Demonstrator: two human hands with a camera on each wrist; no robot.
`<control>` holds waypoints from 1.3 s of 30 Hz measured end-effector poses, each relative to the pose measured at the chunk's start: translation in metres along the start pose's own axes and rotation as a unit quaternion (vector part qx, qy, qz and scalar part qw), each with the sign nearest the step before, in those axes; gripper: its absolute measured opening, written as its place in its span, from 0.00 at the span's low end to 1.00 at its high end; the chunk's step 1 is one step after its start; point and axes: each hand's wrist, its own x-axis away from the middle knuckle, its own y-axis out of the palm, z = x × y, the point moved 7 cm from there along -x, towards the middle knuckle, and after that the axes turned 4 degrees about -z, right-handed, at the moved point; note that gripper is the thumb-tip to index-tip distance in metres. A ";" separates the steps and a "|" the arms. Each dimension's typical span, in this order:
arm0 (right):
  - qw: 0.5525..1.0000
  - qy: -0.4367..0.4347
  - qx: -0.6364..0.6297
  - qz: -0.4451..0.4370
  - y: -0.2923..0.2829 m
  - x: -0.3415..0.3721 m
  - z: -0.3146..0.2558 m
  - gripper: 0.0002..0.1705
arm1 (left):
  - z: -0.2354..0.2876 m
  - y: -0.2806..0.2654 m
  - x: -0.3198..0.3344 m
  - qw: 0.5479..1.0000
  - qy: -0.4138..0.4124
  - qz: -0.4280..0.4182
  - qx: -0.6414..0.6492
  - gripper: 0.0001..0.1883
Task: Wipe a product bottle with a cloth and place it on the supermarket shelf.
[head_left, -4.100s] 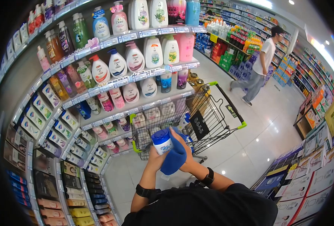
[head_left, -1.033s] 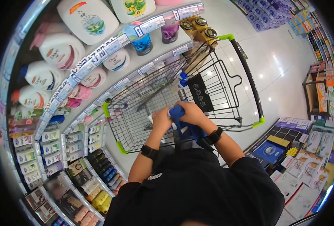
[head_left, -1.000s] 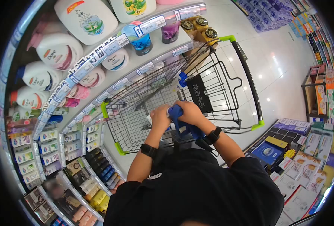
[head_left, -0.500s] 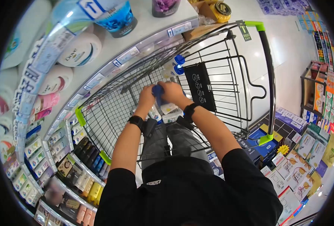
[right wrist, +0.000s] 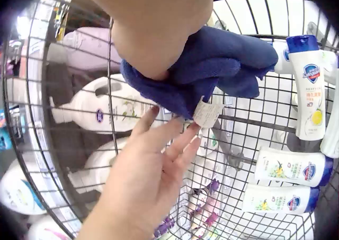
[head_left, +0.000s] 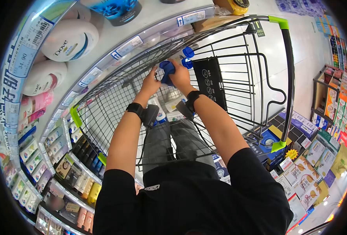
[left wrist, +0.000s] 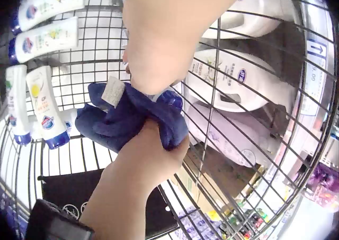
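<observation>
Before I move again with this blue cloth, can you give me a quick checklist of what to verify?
1. Blue cloth secure: ok, the right hand grips it.
2. Left hand free: ok, its fingers are loosely bent beside the cloth and hold nothing visible.
3. Cloth spread flat: not ok, it is bunched in folds.
4. Nothing wrapped inside the cloth: cannot tell, the folds hide it.
5. Pale tag readable: cannot tell, its print is too small.
6. Blue-capped bottles inside the cart: ok, several lie there.

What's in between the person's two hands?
A blue cloth, gripped by the right hand, lies between it and the left hand. The head view shows this.
</observation>
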 end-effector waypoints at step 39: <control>0.871 0.339 -0.337 -0.113 0.051 0.133 0.154 0.31 | -0.083 0.142 0.032 0.995 0.011 -0.038 -0.088 0.25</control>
